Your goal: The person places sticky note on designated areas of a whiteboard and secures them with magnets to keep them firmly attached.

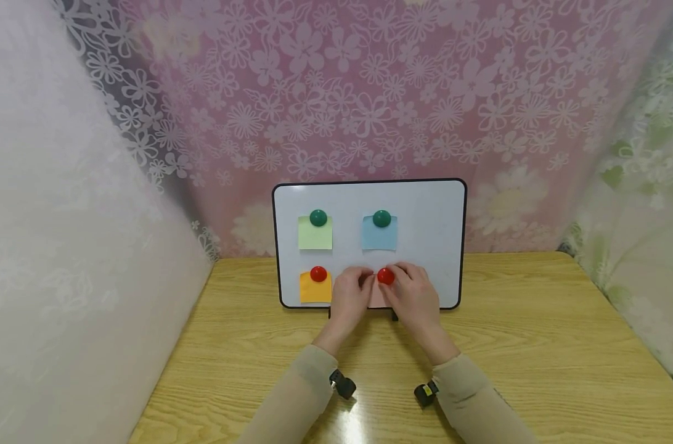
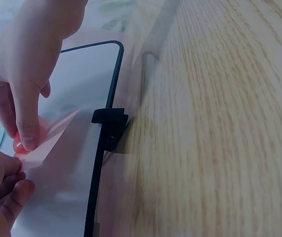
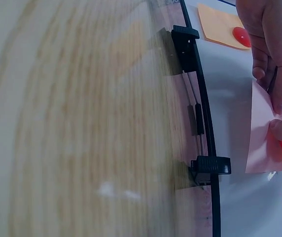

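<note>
A pink sticky note (image 1: 378, 299) lies against the lower middle of a black-framed whiteboard (image 1: 431, 234). My left hand (image 1: 350, 297) pinches the note's upper left edge between thumb and fingertips. With thumb and fingers my right hand (image 1: 417, 301) holds a round red magnet (image 1: 386, 276) at the note's top. In the right wrist view the lower part of the pink note (image 3: 262, 148) stands out from the board. Just left of my left hand, an orange note (image 1: 315, 291) hangs under another red magnet (image 1: 318, 274).
Higher up, a green note (image 1: 315, 237) and a blue note (image 1: 379, 237) hang under green magnets (image 1: 318, 217). Black feet (image 3: 211, 165) support the board on the wooden table (image 1: 248, 357). Flowered curtains (image 1: 336, 111) stand behind and at the sides.
</note>
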The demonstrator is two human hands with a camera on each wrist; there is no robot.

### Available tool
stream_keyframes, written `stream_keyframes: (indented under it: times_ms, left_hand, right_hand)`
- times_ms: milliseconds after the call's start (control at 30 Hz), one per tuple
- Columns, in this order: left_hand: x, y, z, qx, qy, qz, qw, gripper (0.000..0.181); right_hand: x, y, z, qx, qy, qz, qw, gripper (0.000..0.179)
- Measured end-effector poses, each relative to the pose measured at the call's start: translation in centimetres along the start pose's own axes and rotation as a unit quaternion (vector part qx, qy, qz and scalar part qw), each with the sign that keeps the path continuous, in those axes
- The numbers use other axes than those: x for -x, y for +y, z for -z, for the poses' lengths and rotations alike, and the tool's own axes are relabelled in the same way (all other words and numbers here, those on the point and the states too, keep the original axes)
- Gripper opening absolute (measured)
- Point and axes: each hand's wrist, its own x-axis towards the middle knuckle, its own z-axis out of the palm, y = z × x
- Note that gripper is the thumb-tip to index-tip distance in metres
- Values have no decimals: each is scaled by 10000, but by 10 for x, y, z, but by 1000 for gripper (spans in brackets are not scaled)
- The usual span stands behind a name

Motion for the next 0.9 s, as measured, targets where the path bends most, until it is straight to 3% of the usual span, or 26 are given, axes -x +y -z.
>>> stream_keyframes:
  times_ms: [900]
  left_hand:
    - [-1, 2, 3, -2, 114, 12, 9999, 10]
  right_hand:
    - [-2, 1, -3, -12, 146, 186, 9997, 39]
